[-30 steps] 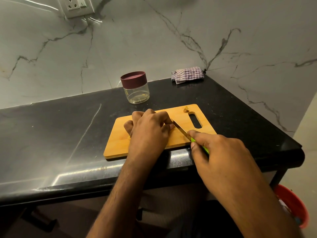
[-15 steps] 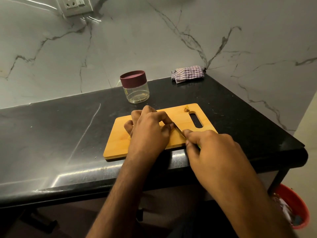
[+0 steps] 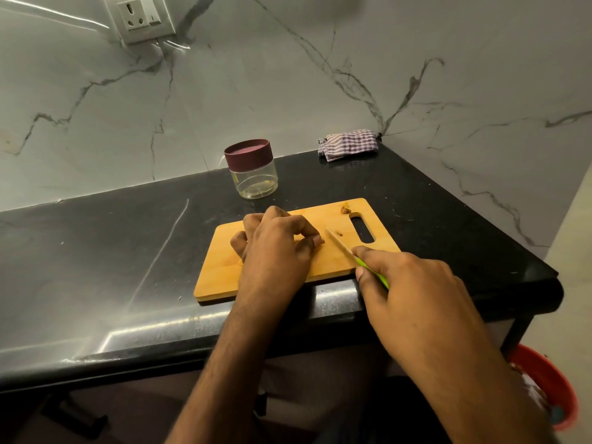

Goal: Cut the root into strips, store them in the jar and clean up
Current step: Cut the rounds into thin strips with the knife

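Observation:
A wooden cutting board (image 3: 224,277) lies on the black counter (image 3: 96,251). My left hand (image 3: 275,251) rests curled on the board's middle, its fingers pressed down on the root, which is almost wholly hidden beneath them. My right hand (image 3: 413,302) grips a green-handled knife (image 3: 342,246), whose blade points up-left and ends just right of my left fingertips. A small cut piece (image 3: 338,232) lies by the blade and scraps (image 3: 345,209) sit near the board's handle slot. Behind the board stands the clear jar (image 3: 254,174) with its maroon lid on.
A folded checked cloth (image 3: 349,144) lies at the back right corner of the counter. A red bin (image 3: 551,389) stands on the floor below the counter's right end. A wall socket (image 3: 141,17) is set into the marble backsplash.
The knife blade has drawn back to the right, away from my left fingertips, and a small cut piece now shows beside it. My left hand has stayed on the root.

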The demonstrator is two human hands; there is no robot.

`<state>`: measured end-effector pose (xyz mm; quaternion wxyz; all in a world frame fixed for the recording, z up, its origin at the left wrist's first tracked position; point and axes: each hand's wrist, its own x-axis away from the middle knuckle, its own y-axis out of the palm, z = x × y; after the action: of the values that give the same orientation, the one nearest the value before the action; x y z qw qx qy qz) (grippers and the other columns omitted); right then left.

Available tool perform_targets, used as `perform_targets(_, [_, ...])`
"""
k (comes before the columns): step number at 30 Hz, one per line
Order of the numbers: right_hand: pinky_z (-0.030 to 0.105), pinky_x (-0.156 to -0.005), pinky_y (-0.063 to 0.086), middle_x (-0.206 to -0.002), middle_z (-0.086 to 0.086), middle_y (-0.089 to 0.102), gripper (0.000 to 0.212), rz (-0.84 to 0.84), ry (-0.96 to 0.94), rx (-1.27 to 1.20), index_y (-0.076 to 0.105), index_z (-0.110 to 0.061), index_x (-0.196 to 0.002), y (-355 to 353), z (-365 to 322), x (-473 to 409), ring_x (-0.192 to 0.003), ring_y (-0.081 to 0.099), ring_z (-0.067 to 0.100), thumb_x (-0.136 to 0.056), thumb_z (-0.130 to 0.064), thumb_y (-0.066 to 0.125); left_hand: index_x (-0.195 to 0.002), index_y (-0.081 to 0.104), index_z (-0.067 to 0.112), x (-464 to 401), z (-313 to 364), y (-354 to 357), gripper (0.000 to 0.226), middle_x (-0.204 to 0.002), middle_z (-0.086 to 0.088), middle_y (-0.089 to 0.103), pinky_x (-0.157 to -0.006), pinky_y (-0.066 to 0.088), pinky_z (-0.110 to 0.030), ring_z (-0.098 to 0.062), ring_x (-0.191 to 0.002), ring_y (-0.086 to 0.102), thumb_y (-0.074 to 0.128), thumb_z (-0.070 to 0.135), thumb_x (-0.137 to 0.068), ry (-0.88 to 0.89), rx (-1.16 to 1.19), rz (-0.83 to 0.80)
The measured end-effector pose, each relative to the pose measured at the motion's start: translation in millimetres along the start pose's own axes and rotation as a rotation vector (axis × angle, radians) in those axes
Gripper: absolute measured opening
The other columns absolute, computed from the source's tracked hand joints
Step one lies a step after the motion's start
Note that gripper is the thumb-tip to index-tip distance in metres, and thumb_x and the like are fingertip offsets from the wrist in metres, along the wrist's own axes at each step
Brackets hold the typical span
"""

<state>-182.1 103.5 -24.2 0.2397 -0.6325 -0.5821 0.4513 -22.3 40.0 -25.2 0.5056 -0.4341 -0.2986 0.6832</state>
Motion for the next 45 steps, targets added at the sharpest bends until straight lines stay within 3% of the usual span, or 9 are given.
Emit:
perform_targets(5, [0.02,-0.085,0.048,-0.113,-0.014,0.063,0.039,-0.017,-0.014,-0.048,0.04,-0.042,-0.139,1,-2,-1,-0.1,0.056,0.007,-0.1,-0.041,0.037,-0.094,0.066,0.044,-2,2,-1,0.004,-0.131,0.011,0.047,-0.094,0.015,-0.038,-0.017,-0.131,0.026,0.068,0.041,-0.092,-0.016,-0.012,-0.014])
perform_targets(12, [0.02,-0.087,0.047,-0.117,-0.015,0.062,0.04,-0.065,-0.031,-0.027,0.038,-0.042,-0.14,-2,-5,0,-0.106,0.055,0.007,-0.1,-0.042,0.035,-0.106,0.072,0.036,-4,3,1,0.013,-0.128,0.011,0.05,-0.092,0.014,-0.035,-0.016,-0.13,0.028,0.068,0.037,-0.093,0.007,-0.013,-0.006])
perform_targets(24, [0.024,-0.078,0.05,-0.108,-0.009,0.063,0.034,-0.103,0.016,-0.008,0.047,-0.039,-0.133,9,-7,-12,-0.094,0.059,0.011,-0.1,-0.037,0.041,-0.098,0.073,0.035,-4,2,2,0.007,-0.117,0.016,0.048,-0.092,0.014,-0.035,-0.014,-0.127,0.029,0.069,0.035,-0.092,0.021,-0.013,0.009])
perform_targets(28, [0.022,-0.085,0.048,-0.117,-0.017,0.06,0.04,-0.093,-0.015,0.02,0.037,-0.048,-0.138,-8,-3,6,-0.103,0.056,0.007,-0.099,-0.043,0.04,-0.097,0.073,0.036,-4,2,2,0.006,-0.113,0.018,0.044,-0.092,0.014,-0.035,-0.014,-0.126,0.029,0.069,0.036,-0.092,0.016,-0.018,0.009])
perform_targets(32, [0.029,-0.091,0.047,-0.125,-0.011,0.055,0.048,-0.203,0.014,0.093,0.03,-0.047,-0.142,-8,0,-1,-0.114,0.052,0.012,-0.099,-0.035,0.047,-0.097,0.072,0.035,-2,1,2,0.006,-0.114,0.018,0.044,-0.093,0.015,-0.035,-0.015,-0.128,0.03,0.069,0.037,-0.092,0.016,-0.011,0.02])
perform_targets(36, [0.025,-0.09,0.047,-0.124,-0.012,0.057,0.046,-0.144,0.018,0.069,0.032,-0.047,-0.142,-2,0,-4,-0.11,0.054,0.01,-0.099,-0.039,0.044,-0.096,0.071,0.036,1,2,1,0.004,-0.114,0.018,0.045,-0.093,0.014,-0.034,-0.014,-0.127,0.03,0.068,0.036,-0.093,0.04,-0.001,0.022])
perform_targets(40, [0.021,-0.084,0.048,-0.115,-0.014,0.06,0.04,-0.062,0.024,0.035,0.04,-0.044,-0.139,-1,0,-3,-0.092,0.053,0.005,-0.099,-0.042,0.04,-0.096,0.069,0.037,0,1,1,0.004,-0.119,0.015,0.048,-0.093,0.014,-0.034,-0.014,-0.127,0.03,0.067,0.034,-0.094,0.036,0.0,0.008])
perform_targets(45, [0.022,-0.085,0.049,-0.118,-0.015,0.06,0.041,-0.048,0.026,0.033,0.037,-0.045,-0.14,-6,1,2,-0.102,0.056,0.006,-0.099,-0.045,0.037,-0.097,0.065,0.039,-1,4,1,0.003,-0.125,0.012,0.05,-0.094,0.014,-0.035,-0.016,-0.129,0.029,0.065,0.037,-0.095,0.013,-0.013,-0.012])
